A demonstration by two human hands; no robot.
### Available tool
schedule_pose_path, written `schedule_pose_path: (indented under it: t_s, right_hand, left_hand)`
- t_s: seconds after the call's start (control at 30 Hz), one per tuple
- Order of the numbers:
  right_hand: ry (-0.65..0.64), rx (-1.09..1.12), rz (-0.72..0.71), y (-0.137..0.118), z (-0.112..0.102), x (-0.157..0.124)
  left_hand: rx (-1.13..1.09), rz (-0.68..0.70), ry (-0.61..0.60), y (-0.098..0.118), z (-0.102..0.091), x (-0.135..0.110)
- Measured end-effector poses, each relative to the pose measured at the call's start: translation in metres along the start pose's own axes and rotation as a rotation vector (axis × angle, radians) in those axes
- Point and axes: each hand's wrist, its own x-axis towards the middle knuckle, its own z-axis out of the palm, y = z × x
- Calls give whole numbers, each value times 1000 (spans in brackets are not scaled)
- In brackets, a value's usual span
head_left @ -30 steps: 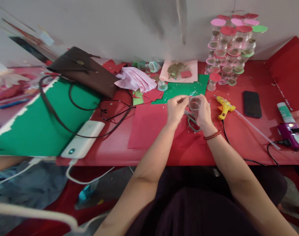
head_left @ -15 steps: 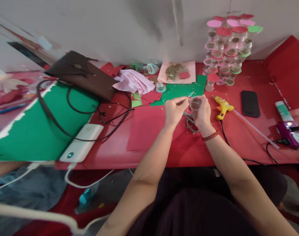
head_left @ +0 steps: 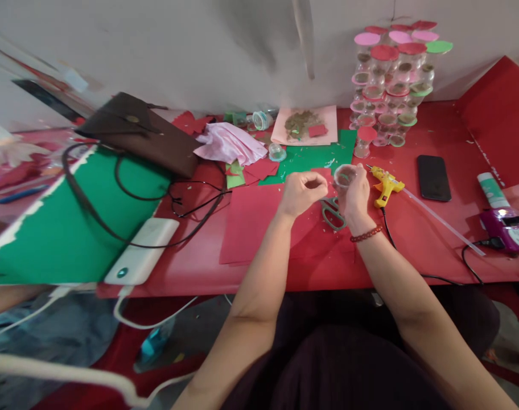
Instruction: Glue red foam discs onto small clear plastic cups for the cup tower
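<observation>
My right hand grips a small clear plastic cup above the red table, with its open mouth facing me. A red bead bracelet circles that wrist. My left hand hovers just left of the cup, fingers curled in a pinch; whether anything is in them I cannot make out. Grey-handled scissors lie under and between the hands, on a red paper sheet. A green paper sheet lies just beyond.
A yellow glue gun lies right of my hands, then a black phone and a purple device. A stack of small lidded cups stands at the back. A brown bag, cables, a white power bank and green paper lie left.
My left hand has drawn slightly away from the cup to the left. The right hand has tilted the cup so that its mouth shows more.
</observation>
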Motion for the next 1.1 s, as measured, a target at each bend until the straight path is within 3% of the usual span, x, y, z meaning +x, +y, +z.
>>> schedule_pose_path:
  t_s: [0.07,0.2,0.5,0.67,0.77,1.1]
  right_hand:
    - [12,-5,-7,0,-3,3]
    - [-35,-43,0,-2,0,0]
    - [-73,-159,-94,-9,6,-14]
    - [-95,-216,-132,-8,6,-13]
    - [-127,-212,-136,-8,7,-16]
    - [-183,-406,-370,-8,8,-30]
  left_hand:
    - [-10,-10,-22,-5,-6,3]
    - [126,-49,132,-17,-5,11]
    - [313,18,305,-28,4,11]
    - [11,-19,198,-20,5,10]
    - [-63,-36,121,-12,7,6]
    - [266,26,226,-3,15,-2]
